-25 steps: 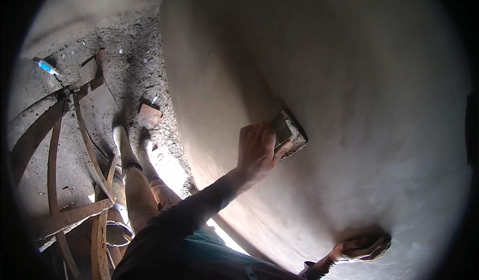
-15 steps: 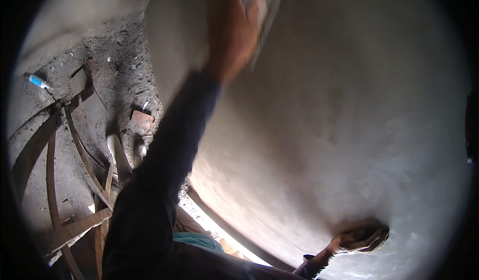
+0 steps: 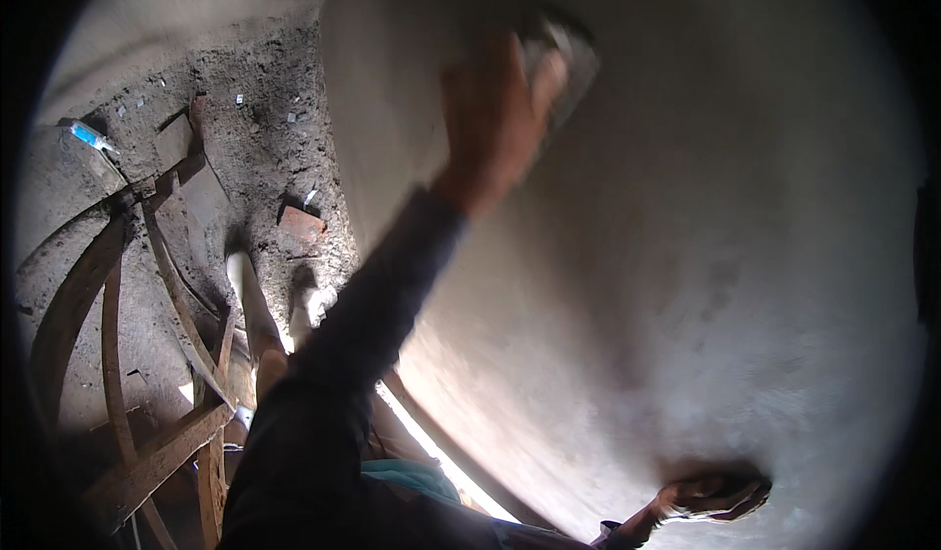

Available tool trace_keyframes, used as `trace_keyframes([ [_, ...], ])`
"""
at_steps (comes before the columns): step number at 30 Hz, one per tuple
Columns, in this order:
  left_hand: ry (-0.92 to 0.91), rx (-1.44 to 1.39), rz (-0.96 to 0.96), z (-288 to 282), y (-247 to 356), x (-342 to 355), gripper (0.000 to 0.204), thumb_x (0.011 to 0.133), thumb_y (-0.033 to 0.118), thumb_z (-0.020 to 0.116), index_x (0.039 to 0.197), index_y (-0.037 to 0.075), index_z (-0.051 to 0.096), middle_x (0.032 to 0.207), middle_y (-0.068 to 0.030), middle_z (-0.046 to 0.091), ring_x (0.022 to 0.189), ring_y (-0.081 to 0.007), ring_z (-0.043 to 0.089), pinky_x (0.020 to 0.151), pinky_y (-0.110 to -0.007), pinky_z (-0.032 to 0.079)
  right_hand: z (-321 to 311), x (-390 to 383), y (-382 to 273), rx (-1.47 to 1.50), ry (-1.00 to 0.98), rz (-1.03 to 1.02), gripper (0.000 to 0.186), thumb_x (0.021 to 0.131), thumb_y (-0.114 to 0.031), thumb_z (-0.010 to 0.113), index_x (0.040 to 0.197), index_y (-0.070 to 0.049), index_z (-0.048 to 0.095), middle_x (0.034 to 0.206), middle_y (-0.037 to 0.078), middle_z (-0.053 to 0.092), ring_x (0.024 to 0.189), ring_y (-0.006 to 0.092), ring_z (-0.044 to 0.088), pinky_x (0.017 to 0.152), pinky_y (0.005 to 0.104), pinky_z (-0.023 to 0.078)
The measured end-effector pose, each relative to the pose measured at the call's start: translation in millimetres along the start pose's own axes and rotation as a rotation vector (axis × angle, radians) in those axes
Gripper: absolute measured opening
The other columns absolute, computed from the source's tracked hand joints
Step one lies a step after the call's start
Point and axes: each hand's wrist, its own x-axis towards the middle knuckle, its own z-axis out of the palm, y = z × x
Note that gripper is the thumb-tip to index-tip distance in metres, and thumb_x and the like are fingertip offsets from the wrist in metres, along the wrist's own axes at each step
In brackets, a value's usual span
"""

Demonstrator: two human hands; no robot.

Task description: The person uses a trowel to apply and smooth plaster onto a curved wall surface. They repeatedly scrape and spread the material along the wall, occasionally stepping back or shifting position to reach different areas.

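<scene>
While the left hand (image 3: 493,128) wraps its fingers round a hand tool (image 3: 578,68) at the upper part of the wall (image 3: 706,217), the right hand (image 3: 698,497) rests at the wall's lower right, fingers bent; any hold there cannot be told. Tool: block-shaped, greyish, blurred; contact with the wall unclear. Container: one bottle (image 3: 90,136), pale and blue, lying left of the wall; contents too small to tell. Also: reddish brick (image 3: 302,224), near the wall's left edge; wooden frame (image 3: 162,460), left of the wall.
</scene>
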Motion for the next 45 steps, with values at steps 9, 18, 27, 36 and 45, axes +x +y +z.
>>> trace_keyframes([
  [9,-0.129,-0.111,-0.220,6.4,-29.9,-93.4,0.059,0.102,0.044,0.057,0.129,-0.009,0.050,0.102,-0.0344,0.066,0.093,-0.0509,0.065,0.081,-0.055,0.051,9.1,-6.7,7.8,0.035,-0.021,0.014,0.048,0.111,-0.031,0.038,0.146,0.001,0.047,0.147,0.024,0.049,0.137,0.0433,0.045,0.112,0.0601,0.038],
  [18,0.000,-0.014,-0.185,22.7,-24.1,-110.1,0.048,0.102,0.045,0.057,0.119,-0.001,0.056,0.100,-0.0251,0.067,0.087,-0.0458,0.064,0.080,-0.054,0.048,15.4,-35.6,48.1,-0.135,0.007,-0.109,0.048,0.110,-0.030,0.038,0.144,0.004,0.047,0.146,0.026,0.048,0.135,0.0451,0.046,0.110,0.0610,0.039],
  [27,0.004,-0.065,-0.334,26.2,-81.4,-111.1,0.046,0.104,0.039,0.056,0.118,-0.005,0.052,0.093,-0.0292,0.067,0.085,-0.0483,0.066,0.072,-0.054,0.053,-1.8,18.5,-18.5,-0.035,0.022,-0.075,0.049,0.110,-0.030,0.038,0.143,0.006,0.047,0.144,0.030,0.047,0.134,0.0481,0.046,0.109,0.0621,0.039],
  [36,0.020,0.005,-0.239,28.9,-82.9,-75.5,0.054,0.103,0.047,0.054,0.108,-0.006,0.051,0.089,-0.0310,0.064,0.082,-0.0529,0.064,0.072,-0.056,0.050,-4.6,33.5,-45.0,0.040,-0.011,-0.071,0.050,0.110,-0.027,0.036,0.145,0.007,0.046,0.144,0.033,0.047,0.132,0.0486,0.049,0.110,0.0618,0.040],
  [45,-0.243,-0.145,-0.357,3.2,-52.3,-229.4,0.056,0.101,0.047,0.058,0.126,-0.003,0.052,0.104,-0.0325,0.063,0.092,-0.0515,0.062,0.082,-0.057,0.049,-4.1,39.4,-45.4,0.001,-0.019,-0.041,0.052,0.110,-0.033,0.036,0.144,0.005,0.046,0.145,0.031,0.048,0.133,0.0478,0.049,0.109,0.0623,0.040],
])
